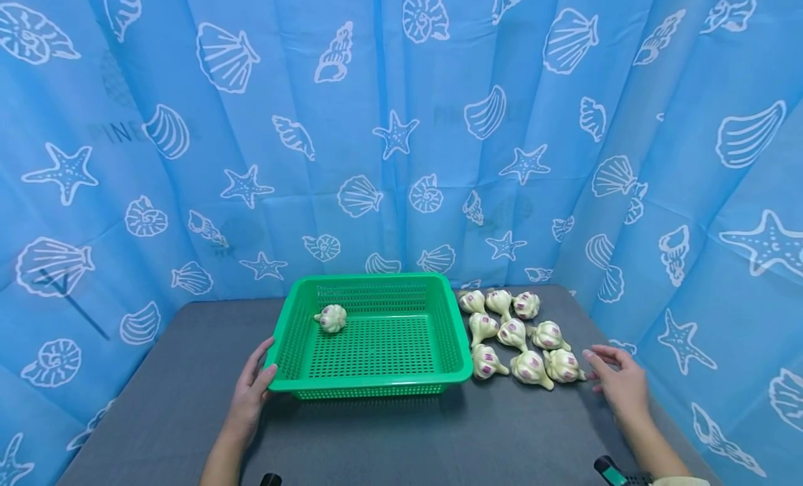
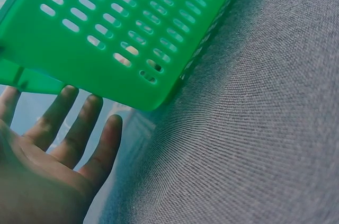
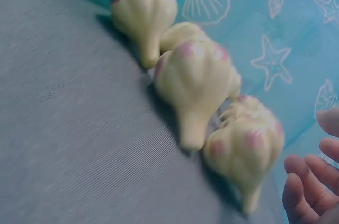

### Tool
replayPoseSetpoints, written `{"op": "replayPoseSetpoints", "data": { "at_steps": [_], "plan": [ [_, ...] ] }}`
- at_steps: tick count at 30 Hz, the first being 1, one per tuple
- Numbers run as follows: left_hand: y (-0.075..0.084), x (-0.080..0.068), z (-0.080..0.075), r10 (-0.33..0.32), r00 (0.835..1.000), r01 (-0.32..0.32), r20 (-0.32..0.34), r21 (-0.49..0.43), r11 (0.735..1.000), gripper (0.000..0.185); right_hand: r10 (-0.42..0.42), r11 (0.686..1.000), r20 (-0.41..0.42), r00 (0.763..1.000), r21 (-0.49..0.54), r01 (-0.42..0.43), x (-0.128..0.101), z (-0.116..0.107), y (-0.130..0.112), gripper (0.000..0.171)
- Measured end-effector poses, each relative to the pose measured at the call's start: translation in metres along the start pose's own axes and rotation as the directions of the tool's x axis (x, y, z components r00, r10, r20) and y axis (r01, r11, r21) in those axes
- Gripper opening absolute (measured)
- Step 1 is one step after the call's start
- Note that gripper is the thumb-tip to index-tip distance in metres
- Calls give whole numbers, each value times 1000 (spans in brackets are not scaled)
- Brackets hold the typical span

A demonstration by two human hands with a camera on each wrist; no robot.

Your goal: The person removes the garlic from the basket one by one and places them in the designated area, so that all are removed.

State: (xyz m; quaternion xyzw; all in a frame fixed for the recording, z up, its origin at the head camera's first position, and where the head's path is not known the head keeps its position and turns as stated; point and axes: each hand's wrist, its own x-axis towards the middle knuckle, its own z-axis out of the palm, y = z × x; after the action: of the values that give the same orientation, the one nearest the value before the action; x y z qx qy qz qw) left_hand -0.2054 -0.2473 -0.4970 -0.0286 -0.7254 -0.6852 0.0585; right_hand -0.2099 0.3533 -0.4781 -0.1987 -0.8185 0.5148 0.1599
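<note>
My left hand (image 1: 247,392) is at the left side of a green plastic basket (image 1: 370,383), its thumb and fingertips at the rim. In the left wrist view, the fingers (image 2: 69,147) are fairly straight and reach to the basket's edge; the thumb is out of sight there. One garlic bulb (image 1: 332,319) lies inside the basket, towards the back left. My right hand (image 1: 624,385) hovers by the nearest right garlic bulb (image 1: 562,365), with loosely bent fingers and nothing in them. A small gap separates its fingers (image 3: 304,173) from that bulb in the right wrist view.
Several more garlic bulbs (image 1: 512,332) lie close together on the grey cloth-covered table (image 1: 376,444), right of the basket. A blue curtain (image 1: 389,158) with white shell prints hangs behind and along both sides.
</note>
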Motion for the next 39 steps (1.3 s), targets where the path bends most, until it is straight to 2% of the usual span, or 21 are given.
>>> {"op": "replayPoseSetpoints", "data": {
  "at_steps": [9,21,26,30,39],
  "plan": [
    [2,0,0,-27,1000,27,-2,17,1000,56,-123,992,-11,992,26,124,17,5,-31,45],
    [-1,0,-1,-4,1000,5,-5,14,1000,55,-220,973,-40,975,58,222,44,30,-68,39],
    [-2,1,0,-1,1000,2,-7,10,1000,55,-271,960,-11,962,64,271,53,41,-82,37],
    [-2,1,1,-3,1000,3,-5,6,1000,56,-284,955,-3,959,89,284,63,52,-88,33],
    [-1,1,0,-15,1000,15,-18,0,1000,56,-253,965,32,967,86,249,76,76,-106,32]
  ]
}}
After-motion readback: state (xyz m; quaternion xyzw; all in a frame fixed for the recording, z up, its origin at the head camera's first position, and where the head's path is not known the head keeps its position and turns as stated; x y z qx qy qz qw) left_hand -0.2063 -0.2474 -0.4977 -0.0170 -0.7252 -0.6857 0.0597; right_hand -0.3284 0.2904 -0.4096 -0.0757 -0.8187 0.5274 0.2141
